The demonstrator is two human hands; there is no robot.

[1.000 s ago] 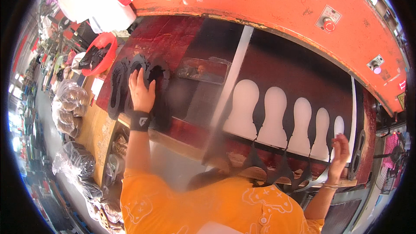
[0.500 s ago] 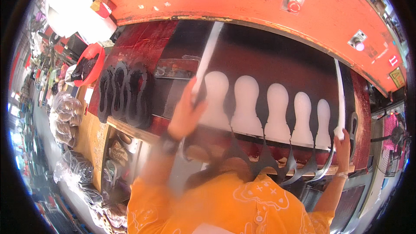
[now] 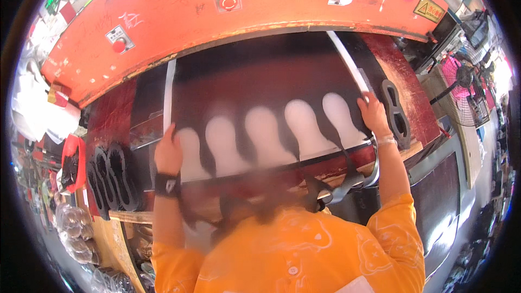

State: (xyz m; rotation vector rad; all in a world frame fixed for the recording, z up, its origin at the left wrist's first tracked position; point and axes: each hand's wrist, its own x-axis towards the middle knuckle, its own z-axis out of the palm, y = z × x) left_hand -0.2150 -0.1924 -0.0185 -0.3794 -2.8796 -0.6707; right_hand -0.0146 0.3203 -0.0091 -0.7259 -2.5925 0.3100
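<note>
A dark sheet (image 3: pixel 233 89) lies before me, with a row of several sole-shaped white areas (image 3: pixel 264 135) near its front edge. A white strip runs along each side, the left strip (image 3: pixel 169 95) and the right strip (image 3: pixel 347 61). My left hand (image 3: pixel 169 154), with a black band at its wrist, is closed at the near end of the left strip. At the right strip's near end, my right hand (image 3: pixel 374 116) has its fingers curled round the edge. Thin dark offcuts (image 3: pixel 320 189) droop over the front edge beside my body.
An orange machine beam (image 3: pixel 179 16) with several buttons spans the far side. Dark sole-shaped rings (image 3: pixel 120 176) stand stacked at left; another ring (image 3: pixel 397 114) lies at right. A red basket (image 3: pixel 80 157), wrapped bundles (image 3: pixel 74 228) and a fan (image 3: pixel 464 76) are farther out.
The view has turned to the right. My left hand, its fingers apart earlier, is now closed at the left strip. My right hand stays at the right strip.
</note>
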